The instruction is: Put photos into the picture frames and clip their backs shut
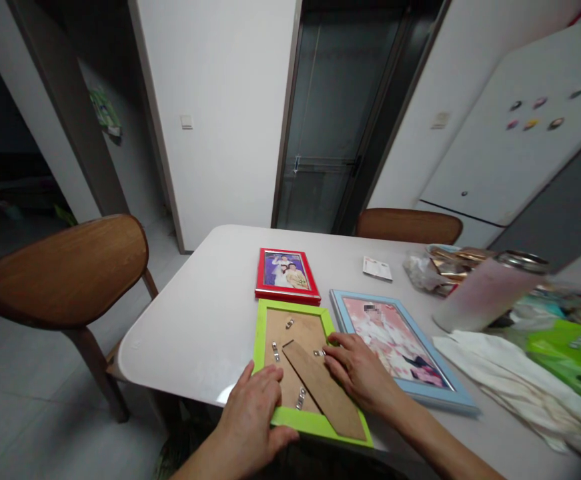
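A lime-green picture frame point(260, 343) lies face down at the table's near edge, its brown backboard point(290, 373) showing. Several small metal clips point(301, 399) and a brown stand leg point(327, 393) are on that back. My left hand point(253, 417) grips the frame's lower left side, fingers over the edge and thumb by the bottom rail. Curled over the right side is my right hand point(363, 370), its fingertips at the right-hand clip point(319, 353). Just beyond lies a red picture frame point(288, 293) with a photo. A light-blue picture frame point(415, 387) with another photo lies to the right.
On the white table point(190, 320) are a small card point(377, 268), a pink-white tumbler point(490, 293), a white cloth point(510, 380), a green bag point(570, 353) and a plastic bag of items point(423, 270). Wooden chairs stand left point(70, 267) and at the far side point(410, 225).
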`<state>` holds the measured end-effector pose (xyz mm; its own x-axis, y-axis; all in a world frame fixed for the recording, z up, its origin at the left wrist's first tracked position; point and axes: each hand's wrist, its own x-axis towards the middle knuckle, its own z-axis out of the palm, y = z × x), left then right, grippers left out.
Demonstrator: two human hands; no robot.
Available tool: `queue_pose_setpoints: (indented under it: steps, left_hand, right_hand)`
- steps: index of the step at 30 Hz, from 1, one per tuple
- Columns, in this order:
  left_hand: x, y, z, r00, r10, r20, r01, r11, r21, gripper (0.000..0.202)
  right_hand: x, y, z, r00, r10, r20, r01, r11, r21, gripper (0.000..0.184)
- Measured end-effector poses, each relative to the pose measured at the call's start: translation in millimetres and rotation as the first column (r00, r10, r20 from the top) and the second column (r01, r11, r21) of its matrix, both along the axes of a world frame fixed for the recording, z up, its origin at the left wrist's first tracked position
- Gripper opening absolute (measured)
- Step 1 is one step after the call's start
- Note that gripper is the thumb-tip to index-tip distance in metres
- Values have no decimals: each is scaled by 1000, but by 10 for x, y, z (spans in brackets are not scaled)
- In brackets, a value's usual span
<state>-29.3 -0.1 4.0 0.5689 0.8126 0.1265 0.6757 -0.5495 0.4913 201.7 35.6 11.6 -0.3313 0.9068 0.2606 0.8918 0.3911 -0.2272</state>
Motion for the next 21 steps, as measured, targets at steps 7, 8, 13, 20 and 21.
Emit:
queue_pose_setpoints:
  steps: [7, 8, 13, 20, 21]
  left_hand:
    - [-5, -12, 27, 1000, -6, 8, 6, 1000, 17, 38]
    - [-3, -15, 33, 1000, 0, 10, 0, 1000, 15, 38]
    - [5, -19, 18, 1000, 4, 28, -4, 1000, 18, 40]
    - [-3, -24, 5, 999, -2, 41, 2, 1000, 16, 41]
    - [-1, -31, 16, 999, -2, 37, 1, 1000, 7, 41]
  right_hand:
    - [-619, 67, 104, 995, 87, -55, -87, 996, -11, 26]
    - [-705, 80, 107, 994, 102, -31, -102, 994, -26, 24]
    - [-879, 86, 93, 977, 196, 84, -191, 980, -63, 18]
    - [-748, 170, 86, 985, 174, -4, -174, 982, -68, 21]
    - [-712, 234, 87, 993, 107, -43, -110, 992, -69, 21]
